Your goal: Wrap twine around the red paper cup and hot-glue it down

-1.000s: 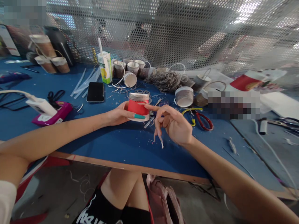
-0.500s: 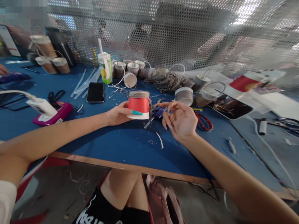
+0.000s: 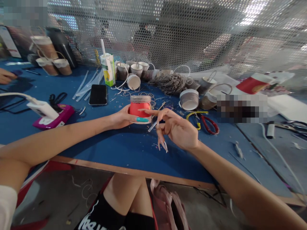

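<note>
A red cup (image 3: 137,111) with grey twine (image 3: 140,99) wound around its upper part is gripped by my left hand (image 3: 121,117), whose thumb lies across the cup's white lower band. From the right, my right hand (image 3: 178,127) reaches its index finger across the cup's red front. The other fingers of that hand are bent and spread apart below, and I make out nothing held in them. Loose twine curls beside the cup. A short clear strip (image 3: 152,126) lies on the blue table between the cup and my right hand.
Twine-wrapped cups (image 3: 189,99), a twine heap (image 3: 171,83) and a drink carton (image 3: 108,70) stand behind. A phone (image 3: 98,95) and a purple power strip (image 3: 56,118) lie left. Red-handled (image 3: 210,125) and yellow-handled (image 3: 198,118) tools lie right. Another person's hand (image 3: 7,76) shows far left.
My right hand has moved left and its index finger now reaches over the cup. The cup has shifted slightly left. The yellow handle is more exposed, and the other person's hand has moved further into view.
</note>
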Demonstrator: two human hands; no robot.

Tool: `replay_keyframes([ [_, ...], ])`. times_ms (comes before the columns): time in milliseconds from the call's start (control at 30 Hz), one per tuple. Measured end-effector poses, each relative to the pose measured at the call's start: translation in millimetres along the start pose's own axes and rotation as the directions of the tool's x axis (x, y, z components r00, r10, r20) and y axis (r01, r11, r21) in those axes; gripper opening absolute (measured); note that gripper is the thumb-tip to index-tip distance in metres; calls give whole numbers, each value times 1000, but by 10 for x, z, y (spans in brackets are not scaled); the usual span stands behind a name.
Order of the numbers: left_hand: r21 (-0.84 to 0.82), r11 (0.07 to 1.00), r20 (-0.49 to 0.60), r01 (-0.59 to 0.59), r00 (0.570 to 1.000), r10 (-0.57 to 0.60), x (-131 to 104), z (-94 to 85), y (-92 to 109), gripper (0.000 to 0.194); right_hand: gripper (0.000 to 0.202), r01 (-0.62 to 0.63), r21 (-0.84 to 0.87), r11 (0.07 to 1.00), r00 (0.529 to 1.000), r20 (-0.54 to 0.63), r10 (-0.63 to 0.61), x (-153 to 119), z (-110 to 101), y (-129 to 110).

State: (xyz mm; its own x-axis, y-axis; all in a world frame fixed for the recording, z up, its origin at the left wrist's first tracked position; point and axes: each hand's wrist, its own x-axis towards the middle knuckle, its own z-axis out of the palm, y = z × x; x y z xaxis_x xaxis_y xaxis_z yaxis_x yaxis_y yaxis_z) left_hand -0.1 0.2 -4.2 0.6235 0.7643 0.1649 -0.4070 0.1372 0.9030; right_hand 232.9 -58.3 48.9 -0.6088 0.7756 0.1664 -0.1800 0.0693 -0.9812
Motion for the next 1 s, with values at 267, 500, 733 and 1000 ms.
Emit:
replay_keyframes([
  [267, -9, 1000, 12, 10, 1000, -10, -8, 29, 27, 59, 35, -42, 104, 994, 993, -106, 53, 29, -1, -79],
  [500, -47, 998, 46, 49, 998, -47, -11, 0, 47, 63, 32, -68, 161, 985, 968, -227, 104, 53, -48, -91],
  [733, -87, 995, 26, 40, 999, -38, -8, 23, 48, 57, 35, 134, 31, 990, 935, -336, -116, 48, -73, -21],
  [1000, -63, 998, 42, 25, 999, -22, 3, 10, 40, 54, 38, 33, 8, 999, 997, -65, -32, 16, -3, 8],
])
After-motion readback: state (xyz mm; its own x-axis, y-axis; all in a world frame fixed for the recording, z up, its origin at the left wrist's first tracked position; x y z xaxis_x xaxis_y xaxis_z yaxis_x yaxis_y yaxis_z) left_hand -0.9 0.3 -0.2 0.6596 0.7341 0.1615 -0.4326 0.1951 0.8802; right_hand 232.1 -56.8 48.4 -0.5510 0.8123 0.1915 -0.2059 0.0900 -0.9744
